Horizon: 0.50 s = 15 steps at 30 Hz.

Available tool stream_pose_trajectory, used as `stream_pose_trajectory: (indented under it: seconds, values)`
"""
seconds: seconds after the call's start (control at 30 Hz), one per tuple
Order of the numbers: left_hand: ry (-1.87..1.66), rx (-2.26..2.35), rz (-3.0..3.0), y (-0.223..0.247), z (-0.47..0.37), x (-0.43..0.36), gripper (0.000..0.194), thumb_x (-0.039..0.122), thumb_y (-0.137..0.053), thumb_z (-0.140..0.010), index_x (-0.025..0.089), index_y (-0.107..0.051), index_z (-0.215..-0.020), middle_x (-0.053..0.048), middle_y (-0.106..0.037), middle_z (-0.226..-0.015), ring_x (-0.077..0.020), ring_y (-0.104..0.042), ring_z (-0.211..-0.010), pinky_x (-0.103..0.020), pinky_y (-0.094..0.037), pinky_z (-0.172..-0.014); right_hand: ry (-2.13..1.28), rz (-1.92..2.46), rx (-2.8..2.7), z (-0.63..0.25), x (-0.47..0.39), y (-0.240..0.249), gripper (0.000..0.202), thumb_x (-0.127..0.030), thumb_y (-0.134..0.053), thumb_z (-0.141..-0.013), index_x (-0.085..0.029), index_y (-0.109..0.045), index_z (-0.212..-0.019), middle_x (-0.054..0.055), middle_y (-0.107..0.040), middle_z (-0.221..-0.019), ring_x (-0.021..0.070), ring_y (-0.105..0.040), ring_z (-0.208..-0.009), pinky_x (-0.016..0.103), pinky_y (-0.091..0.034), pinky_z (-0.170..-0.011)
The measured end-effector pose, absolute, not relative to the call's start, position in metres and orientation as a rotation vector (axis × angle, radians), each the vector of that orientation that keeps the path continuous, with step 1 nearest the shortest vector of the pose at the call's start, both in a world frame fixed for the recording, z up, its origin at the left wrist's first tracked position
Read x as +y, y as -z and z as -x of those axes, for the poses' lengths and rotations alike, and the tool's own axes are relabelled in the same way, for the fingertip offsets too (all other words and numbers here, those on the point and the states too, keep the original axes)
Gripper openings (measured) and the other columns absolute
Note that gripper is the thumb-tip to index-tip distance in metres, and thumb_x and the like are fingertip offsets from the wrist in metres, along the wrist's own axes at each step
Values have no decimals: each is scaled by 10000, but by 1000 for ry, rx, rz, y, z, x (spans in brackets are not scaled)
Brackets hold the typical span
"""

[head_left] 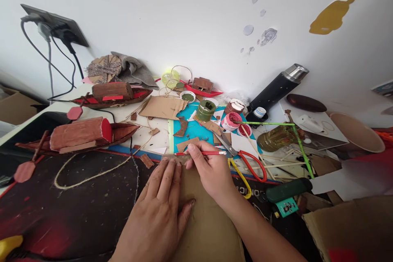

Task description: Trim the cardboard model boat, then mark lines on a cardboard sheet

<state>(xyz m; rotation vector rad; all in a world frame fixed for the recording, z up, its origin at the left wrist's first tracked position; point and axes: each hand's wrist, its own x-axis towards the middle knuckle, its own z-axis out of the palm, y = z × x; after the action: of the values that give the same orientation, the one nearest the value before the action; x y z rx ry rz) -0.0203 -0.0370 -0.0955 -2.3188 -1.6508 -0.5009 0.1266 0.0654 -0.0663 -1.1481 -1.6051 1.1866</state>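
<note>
- Paint pots sat in a cluster past the hands: a green jar with dark green paint inside, lid off, and a pink tub with red-pink paint, both on the teal cutting mat.
- A little white cup farther back had green gunk in it too. Right of the pots, a glass jar lay on its side; couldn't tell what was in it.
- A black thermos leaned against the white wall, cap end up to the right.
- The desk was a mess: a dark mat on the near left, a loop of twine on it, two brown model boats on the far left, red-handled scissors just right of the hands.
- A power strip with cables hung on the wall, top left.
- The left hand lay flat, fingers spread, pressing down a piece of brown cardboard in the near centre.
- The right hand was pinched around a red pencil at the cardboard's far edge.
- The pencil lay nearly level, long axis left-right, tip pointing left, metal end toward the scissors.
</note>
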Motion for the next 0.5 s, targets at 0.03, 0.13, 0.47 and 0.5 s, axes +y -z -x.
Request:
stream_pose_trajectory:
  seconds: [0.03, 0.13, 0.47, 0.5]
  values:
    - [512, -1661, 2319, 96, 20, -37, 739, 474, -404, -1070, 13, -350, -1645, -241, -611, -1545, -381, -520, -1502, -518, -583, -1113, -1186, 1152, -1607, -127, 65, 66, 344, -465, -560, -1092, -234, -711, -888, -6, -697, -678, 173, -712, -669, 292, -568, -702]
    - [516, -1669, 2321, 97, 20, -37, 736, 483, -417, -1066, 16, -374, -1633, -243, -607, -1548, -379, -515, -1506, -517, -578, -1121, -1187, 1151, -1606, -127, 65, 66, 353, -466, -560, -1092, -236, -694, -860, -7, -692, -672, 173, -711, -668, 290, -569, -704]
    - [463, -1639, 2302, 95, 19, -37, 688, 490, -410, -1060, -3, -503, -1531, -251, -607, -1548, -387, -528, -1491, -516, -590, -1105, -1219, 1144, -1576, -128, 65, 66, 389, -512, -567, -1092, -230, -699, -858, -9, -685, -656, 173, -710, -663, 287, -565, -696]
    - [468, -1641, 2306, 95, 19, -37, 702, 497, -413, -1059, -5, -486, -1545, -252, -606, -1549, -389, -525, -1494, -518, -588, -1107, -1226, 1143, -1564, -128, 65, 66, 400, -525, -572, -1089, -228, -700, -853, -7, -689, -658, 174, -710, -661, 287, -566, -692]
